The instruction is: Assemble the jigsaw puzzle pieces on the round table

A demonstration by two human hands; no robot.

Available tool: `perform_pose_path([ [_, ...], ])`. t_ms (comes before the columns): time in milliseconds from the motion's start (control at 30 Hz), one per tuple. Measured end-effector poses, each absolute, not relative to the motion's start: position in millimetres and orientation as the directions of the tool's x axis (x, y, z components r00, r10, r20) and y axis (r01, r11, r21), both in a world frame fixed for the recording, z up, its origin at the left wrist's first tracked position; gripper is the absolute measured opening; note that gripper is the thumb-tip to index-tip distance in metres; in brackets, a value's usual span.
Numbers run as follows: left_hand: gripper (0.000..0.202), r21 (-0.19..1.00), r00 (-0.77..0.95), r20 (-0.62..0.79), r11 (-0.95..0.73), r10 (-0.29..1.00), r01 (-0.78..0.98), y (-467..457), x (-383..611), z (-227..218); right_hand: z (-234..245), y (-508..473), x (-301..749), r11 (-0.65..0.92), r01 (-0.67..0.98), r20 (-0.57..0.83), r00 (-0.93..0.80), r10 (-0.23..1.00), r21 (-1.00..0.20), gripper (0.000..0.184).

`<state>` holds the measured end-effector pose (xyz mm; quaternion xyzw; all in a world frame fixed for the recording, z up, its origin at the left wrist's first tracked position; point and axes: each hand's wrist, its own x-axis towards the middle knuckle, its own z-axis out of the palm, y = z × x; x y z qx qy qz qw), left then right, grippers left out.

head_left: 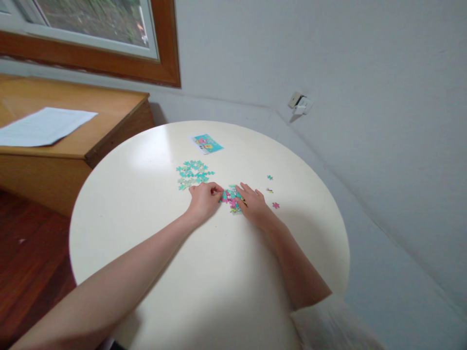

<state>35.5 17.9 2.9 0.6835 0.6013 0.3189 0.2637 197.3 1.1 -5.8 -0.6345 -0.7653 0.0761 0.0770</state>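
A partly joined jigsaw puzzle (229, 197) in pink, teal and green lies flat on the round white table (153, 272). At its left edge my left hand (204, 200) is closed, thumb and forefinger pinching a small puzzle piece that the fingertips mostly hide. My right hand (254, 206) rests over the puzzle's right side with its fingers spread, covering part of it. A group of loose teal and pale green puzzle pieces (193, 171) lies just beyond my left hand. To the right of my right hand are a teal piece (270, 177), a multicoloured piece (269, 190) and a pink piece (276, 205).
A small picture card (207, 144) lies near the table's far edge. On the left stands a wooden desk (120, 109) with white paper (47, 126) on it. A wall socket with a plug (300, 104) is on the wall behind, beside a wood-framed window (168, 43).
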Motion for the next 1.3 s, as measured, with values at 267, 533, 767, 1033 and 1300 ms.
perform_pose_path([
  [267,0.017,0.720,0.094,0.139,-0.166,0.986,0.674,18.2,35.6,2.3,-4.9,1.9,198.0,0.185,0.962,0.007,-0.188,0.982,-0.199,0.045],
  [533,0.018,0.715,0.105,0.142,-0.175,0.984,0.677,18.0,35.6,2.0,-5.1,2.1,197.6,0.182,0.964,0.008,-0.184,0.983,-0.193,0.045],
  [767,0.017,0.714,0.109,0.145,-0.180,0.983,0.676,18.0,35.7,1.1,-2.7,0.5,196.4,0.177,0.964,0.002,-0.180,0.984,-0.197,0.045],
  [1033,0.015,0.717,0.104,0.136,-0.170,0.985,0.676,17.3,35.8,3.3,-3.0,0.5,195.8,0.172,0.964,0.005,-0.175,0.985,-0.204,0.045],
  [1300,0.018,0.654,0.133,0.157,-0.204,0.979,0.728,17.3,35.8,1.1,-1.7,-0.4,195.7,0.175,0.964,0.012,-0.176,0.984,-0.202,0.045],
])
